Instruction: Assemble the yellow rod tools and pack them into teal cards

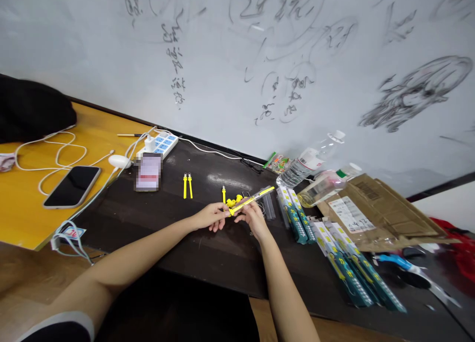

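A slim spring scale (256,197), yellow with a clear tube, is held at a slant over the dark table, its far tip up and to the right. My left hand (212,217) pinches its yellow lower end. Around its middle, the fingers of my right hand (255,221) are closed. Just behind my hands lie small yellow caps (233,201) and an upright-looking yellow rod (223,193) with a metal tip. Clear tubes (268,204) lie right of my right hand, beside some metal hooks partly hidden by it. Two more yellow rods (188,186) lie farther left.
Several green-and-white boxes (347,263), a plastic water bottle (306,164), a second bottle (326,186) and a cardboard parcel (382,208) stand or lie at right, near scissors (419,272). Leftward are phones (72,186), a power strip (163,145) and white cables. A whiteboard rises behind.
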`<act>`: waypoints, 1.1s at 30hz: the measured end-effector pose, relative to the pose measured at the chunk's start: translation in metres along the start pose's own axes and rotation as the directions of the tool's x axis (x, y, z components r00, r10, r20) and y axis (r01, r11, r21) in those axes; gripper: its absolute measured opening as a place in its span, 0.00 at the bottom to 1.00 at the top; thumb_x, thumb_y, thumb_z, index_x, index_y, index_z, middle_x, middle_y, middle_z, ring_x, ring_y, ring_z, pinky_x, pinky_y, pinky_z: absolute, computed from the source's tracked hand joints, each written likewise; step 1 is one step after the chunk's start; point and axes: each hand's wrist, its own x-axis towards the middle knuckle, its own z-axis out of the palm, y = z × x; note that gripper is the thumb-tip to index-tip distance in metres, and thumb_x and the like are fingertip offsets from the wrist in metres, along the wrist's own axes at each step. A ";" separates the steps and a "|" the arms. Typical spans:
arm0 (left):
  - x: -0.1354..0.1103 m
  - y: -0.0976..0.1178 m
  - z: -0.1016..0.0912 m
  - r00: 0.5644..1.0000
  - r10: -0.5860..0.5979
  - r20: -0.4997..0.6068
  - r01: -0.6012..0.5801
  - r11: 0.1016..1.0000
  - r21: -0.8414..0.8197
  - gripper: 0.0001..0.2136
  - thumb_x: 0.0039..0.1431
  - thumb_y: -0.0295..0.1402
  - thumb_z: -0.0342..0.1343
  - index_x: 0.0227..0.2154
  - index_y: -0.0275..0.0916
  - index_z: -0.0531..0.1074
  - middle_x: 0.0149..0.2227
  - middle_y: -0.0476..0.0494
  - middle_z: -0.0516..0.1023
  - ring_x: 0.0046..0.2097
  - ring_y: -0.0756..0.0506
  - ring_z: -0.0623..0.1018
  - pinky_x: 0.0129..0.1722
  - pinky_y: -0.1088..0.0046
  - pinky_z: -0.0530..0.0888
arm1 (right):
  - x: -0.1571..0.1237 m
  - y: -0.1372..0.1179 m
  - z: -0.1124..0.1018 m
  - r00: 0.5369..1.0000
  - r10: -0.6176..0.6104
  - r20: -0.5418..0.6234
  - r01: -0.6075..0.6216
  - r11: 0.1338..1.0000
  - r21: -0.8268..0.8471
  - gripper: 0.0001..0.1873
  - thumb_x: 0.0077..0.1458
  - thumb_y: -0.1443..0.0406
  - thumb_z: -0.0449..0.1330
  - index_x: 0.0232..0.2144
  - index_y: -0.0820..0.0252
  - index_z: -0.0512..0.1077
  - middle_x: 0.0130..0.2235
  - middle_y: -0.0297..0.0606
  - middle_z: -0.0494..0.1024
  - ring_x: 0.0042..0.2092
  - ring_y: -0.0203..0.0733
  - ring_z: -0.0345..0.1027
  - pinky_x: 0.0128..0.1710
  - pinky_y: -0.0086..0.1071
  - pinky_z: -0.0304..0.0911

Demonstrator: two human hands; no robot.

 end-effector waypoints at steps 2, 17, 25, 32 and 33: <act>0.001 -0.001 0.001 1.000 0.009 -0.008 -0.010 1.000 -0.013 0.18 0.55 0.47 0.53 0.37 0.36 0.61 0.16 0.54 0.71 0.13 0.54 0.69 0.12 0.84 0.60 | 0.000 0.001 0.000 1.000 -0.010 -0.012 0.010 1.000 -0.019 0.12 0.52 0.59 0.61 0.38 0.57 0.67 0.33 0.34 0.74 0.31 0.37 0.71 0.24 0.29 0.71; 0.003 -0.004 0.007 0.999 0.044 0.010 -0.042 0.989 -0.144 0.17 0.54 0.45 0.55 0.36 0.38 0.58 0.19 0.53 0.73 0.18 0.54 0.71 0.18 0.81 0.67 | 0.004 0.005 -0.003 0.996 -0.029 -0.080 0.023 0.997 -0.079 0.15 0.49 0.58 0.62 0.37 0.58 0.65 0.28 0.32 0.74 0.26 0.35 0.70 0.20 0.27 0.69; 0.006 -0.010 0.006 0.997 0.072 -0.019 -0.073 0.994 -0.085 0.19 0.53 0.49 0.55 0.32 0.37 0.59 0.21 0.50 0.75 0.20 0.53 0.73 0.19 0.81 0.67 | 0.003 0.004 -0.001 0.997 -0.033 -0.065 0.027 0.996 -0.088 0.14 0.50 0.58 0.62 0.35 0.58 0.65 0.28 0.32 0.73 0.26 0.34 0.70 0.21 0.27 0.68; 0.004 -0.005 0.009 0.993 0.074 -0.088 -0.076 0.997 -0.022 0.17 0.53 0.45 0.55 0.33 0.37 0.60 0.20 0.52 0.74 0.17 0.55 0.69 0.15 0.83 0.62 | 0.004 0.006 -0.003 0.998 -0.020 -0.056 0.015 0.996 -0.087 0.13 0.50 0.59 0.62 0.36 0.58 0.65 0.28 0.32 0.74 0.27 0.35 0.70 0.21 0.27 0.69; 0.004 -0.005 0.009 0.993 0.068 -0.098 -0.070 0.997 -0.020 0.16 0.54 0.45 0.55 0.33 0.37 0.60 0.20 0.52 0.73 0.17 0.55 0.69 0.14 0.83 0.61 | 0.004 0.006 -0.002 0.998 -0.019 -0.054 0.014 0.996 -0.085 0.13 0.50 0.59 0.62 0.36 0.58 0.66 0.28 0.32 0.74 0.27 0.35 0.70 0.21 0.27 0.69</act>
